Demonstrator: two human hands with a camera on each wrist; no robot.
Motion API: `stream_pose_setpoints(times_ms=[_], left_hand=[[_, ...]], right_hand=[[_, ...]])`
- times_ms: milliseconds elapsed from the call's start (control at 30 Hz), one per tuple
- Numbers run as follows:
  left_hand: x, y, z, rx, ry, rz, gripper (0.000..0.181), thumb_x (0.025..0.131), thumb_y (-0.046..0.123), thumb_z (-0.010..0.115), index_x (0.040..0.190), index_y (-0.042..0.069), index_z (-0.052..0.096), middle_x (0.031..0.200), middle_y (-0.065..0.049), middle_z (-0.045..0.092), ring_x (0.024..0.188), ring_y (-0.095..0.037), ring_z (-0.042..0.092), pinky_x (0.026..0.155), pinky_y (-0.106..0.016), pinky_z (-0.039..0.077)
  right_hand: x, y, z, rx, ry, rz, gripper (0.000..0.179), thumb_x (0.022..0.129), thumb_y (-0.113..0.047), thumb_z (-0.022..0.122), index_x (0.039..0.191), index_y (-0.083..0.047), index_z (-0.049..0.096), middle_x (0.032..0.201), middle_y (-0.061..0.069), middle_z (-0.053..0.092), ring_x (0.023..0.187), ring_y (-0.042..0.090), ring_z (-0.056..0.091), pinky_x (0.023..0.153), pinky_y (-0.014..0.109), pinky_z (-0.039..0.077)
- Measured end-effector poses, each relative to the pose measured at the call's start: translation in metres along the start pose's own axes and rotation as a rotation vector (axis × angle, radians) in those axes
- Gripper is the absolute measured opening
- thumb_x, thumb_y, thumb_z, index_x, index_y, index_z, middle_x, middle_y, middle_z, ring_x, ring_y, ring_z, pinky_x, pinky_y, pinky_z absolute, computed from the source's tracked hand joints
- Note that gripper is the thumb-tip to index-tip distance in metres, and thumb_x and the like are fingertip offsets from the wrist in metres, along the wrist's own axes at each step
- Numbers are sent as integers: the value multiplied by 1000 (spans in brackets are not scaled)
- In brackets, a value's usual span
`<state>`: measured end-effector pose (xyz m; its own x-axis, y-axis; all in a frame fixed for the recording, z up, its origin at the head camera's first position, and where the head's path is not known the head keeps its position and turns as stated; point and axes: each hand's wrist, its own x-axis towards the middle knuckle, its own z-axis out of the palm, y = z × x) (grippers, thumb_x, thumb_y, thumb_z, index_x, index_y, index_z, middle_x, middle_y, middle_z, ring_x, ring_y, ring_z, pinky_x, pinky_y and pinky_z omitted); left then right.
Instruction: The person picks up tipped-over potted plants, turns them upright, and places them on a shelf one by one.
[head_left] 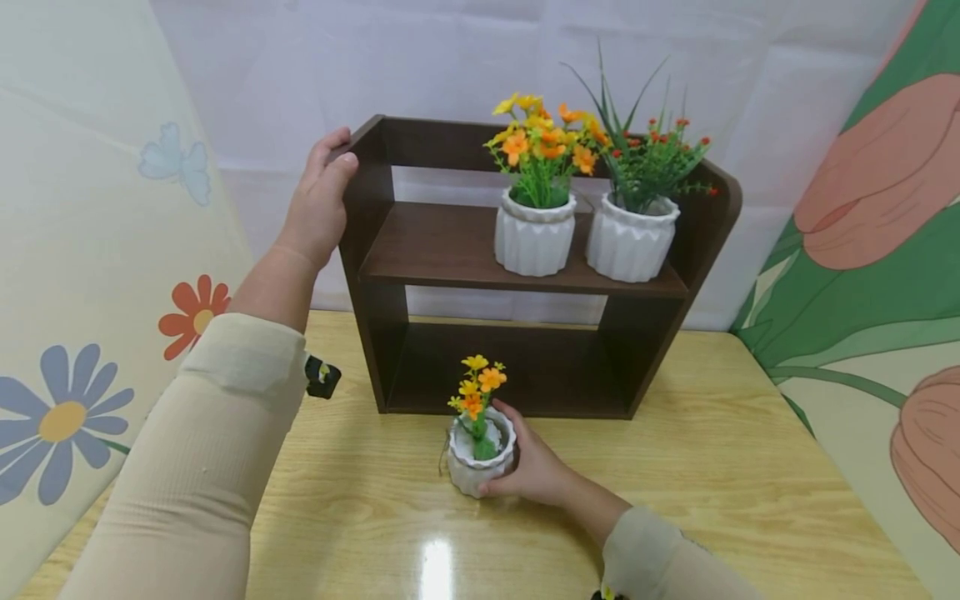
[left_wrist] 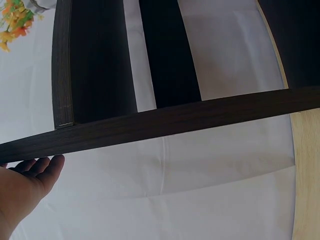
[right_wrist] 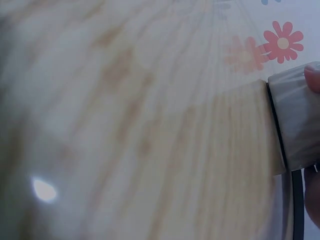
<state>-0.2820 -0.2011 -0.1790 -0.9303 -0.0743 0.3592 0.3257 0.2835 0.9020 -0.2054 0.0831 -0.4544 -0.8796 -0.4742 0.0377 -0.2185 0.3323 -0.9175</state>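
Note:
My right hand (head_left: 536, 467) grips a small white fluted flowerpot (head_left: 468, 475) with yellow and orange artificial flowers (head_left: 480, 385) from its right side, just in front of the shelf. The pot (right_wrist: 297, 117) also shows at the right edge of the right wrist view, partly cut off. My left hand (head_left: 318, 204) rests on the upper left side panel of a dark brown two-tier shelf (head_left: 435, 242). In the left wrist view the fingers (left_wrist: 51, 172) of that hand touch the panel's outer side.
On the upper tier stand a white pot (head_left: 534, 242) of yellow and orange flowers and another white pot (head_left: 630, 246) with red-dotted greenery, toward the right. The wooden table (head_left: 712, 467) extends around the shelf. Behind hangs a pale cloth (head_left: 262, 75); flower-printed panels flank both sides.

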Motion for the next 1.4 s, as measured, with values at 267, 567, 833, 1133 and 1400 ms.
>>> stream_pose_setpoints(times_ms=[267, 567, 833, 1133, 1400], left_hand=[[0, 0, 0, -9, 3, 14, 52, 103, 41, 27, 154, 31, 22, 157, -4, 29, 132, -19, 36, 108, -37, 32], [0, -1, 0, -18, 7, 9, 52, 103, 41, 27, 154, 31, 23, 155, -5, 30, 129, -19, 38, 106, -36, 34], [-1, 0, 0, -6, 2, 18, 52, 103, 41, 26, 154, 31, 22, 157, -4, 29, 132, -19, 36, 109, -37, 32], [0, 0, 0, -13, -6, 19, 52, 103, 40, 26, 154, 31, 22, 156, -5, 29, 129, -20, 38, 107, -36, 34], [1, -1, 0, -36, -6, 23, 52, 103, 39, 28, 154, 29, 23, 157, -4, 29, 129, -19, 39, 106, -32, 34]], right_hand=[[0, 3, 0, 7, 0, -11, 116, 64, -14, 92, 155, -20, 20, 151, 16, 40, 137, 37, 40, 114, 60, 25], [0, 4, 1, -3, 9, -29, 114, 63, -14, 92, 153, -20, 23, 149, 16, 42, 136, 37, 42, 114, 59, 25], [-1, 5, 2, 21, 7, -29, 114, 64, -13, 92, 154, -18, 22, 151, 16, 41, 137, 37, 40, 115, 60, 23], [-2, 2, 4, 74, 9, -6, 119, 60, -13, 93, 154, -21, 20, 153, 15, 38, 139, 37, 38, 116, 59, 21], [-3, 1, 7, 42, 43, 15, 116, 60, -17, 94, 152, -22, 24, 151, 13, 40, 137, 36, 41, 115, 59, 24]])
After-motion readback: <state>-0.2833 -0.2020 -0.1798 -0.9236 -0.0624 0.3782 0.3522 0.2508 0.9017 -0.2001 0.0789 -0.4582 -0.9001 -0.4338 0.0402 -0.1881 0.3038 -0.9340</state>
